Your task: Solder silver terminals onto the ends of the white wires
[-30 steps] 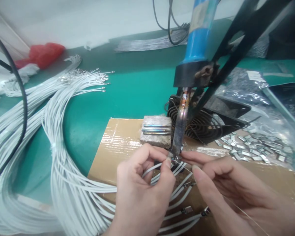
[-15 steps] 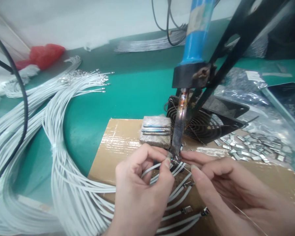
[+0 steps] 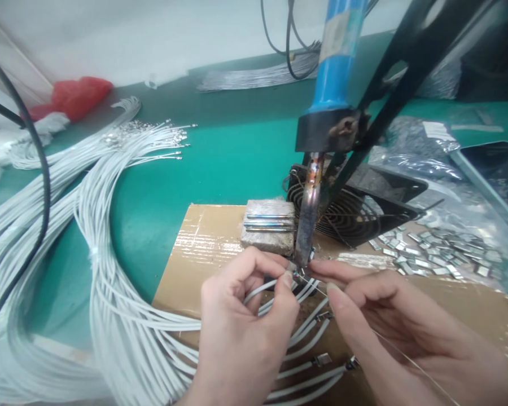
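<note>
My left hand [image 3: 249,316] is closed, its thumb and index finger pinching the end of a white cable [image 3: 260,288] just beneath the soldering iron [image 3: 308,225]. The iron hangs tip down, blue handle on top. Between the thumb and fingers of my right hand [image 3: 389,310] runs a thin solder wire [image 3: 419,366], trailing back under the palm. Its front end meets the cable end near the iron's tip. Fingertips hide most of the small part at that spot. Other white cables with metal USB-type connectors [image 3: 322,359] lie below, between my hands.
A black stand arm [image 3: 389,96] bears the iron. Behind the tip sit a fan [image 3: 351,203] and a grey block [image 3: 268,239] with metal rods. Small metal connector pieces [image 3: 432,254] lie loose at right on cardboard [image 3: 207,242]. Bundled white cables [image 3: 122,338] fill the left.
Both hands stay almost where they were at the iron's tip. A small silvery piece by the tip shows less clearly now.
</note>
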A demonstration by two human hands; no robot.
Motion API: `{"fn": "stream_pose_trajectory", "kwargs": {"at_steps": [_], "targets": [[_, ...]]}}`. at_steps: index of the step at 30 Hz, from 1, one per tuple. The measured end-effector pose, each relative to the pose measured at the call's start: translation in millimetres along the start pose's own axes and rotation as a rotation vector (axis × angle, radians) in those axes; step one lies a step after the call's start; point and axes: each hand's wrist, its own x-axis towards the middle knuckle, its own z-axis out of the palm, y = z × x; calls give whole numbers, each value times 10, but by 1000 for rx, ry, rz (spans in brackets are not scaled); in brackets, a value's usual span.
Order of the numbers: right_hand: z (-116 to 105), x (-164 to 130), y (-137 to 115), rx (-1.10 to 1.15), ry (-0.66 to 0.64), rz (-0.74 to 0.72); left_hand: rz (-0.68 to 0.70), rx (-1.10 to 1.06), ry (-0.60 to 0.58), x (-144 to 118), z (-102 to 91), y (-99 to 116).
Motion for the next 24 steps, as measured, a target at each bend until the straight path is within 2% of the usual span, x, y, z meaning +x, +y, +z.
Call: {"fn": "stream_pose_trajectory", "kwargs": {"at_steps": [7,13,19,24], "targets": [[8,-13,-9,22,-11,6,1,-9,-58,23,-29,-17],[5,8,-55,52,1,13,19,-19,2,9,-7,-10],[13,21,-42,32,-2,-9,79,80,-111,55,-104,-86],[16,13,-37,25,19,-8,86,95,-113,62,-133,-121]]}}
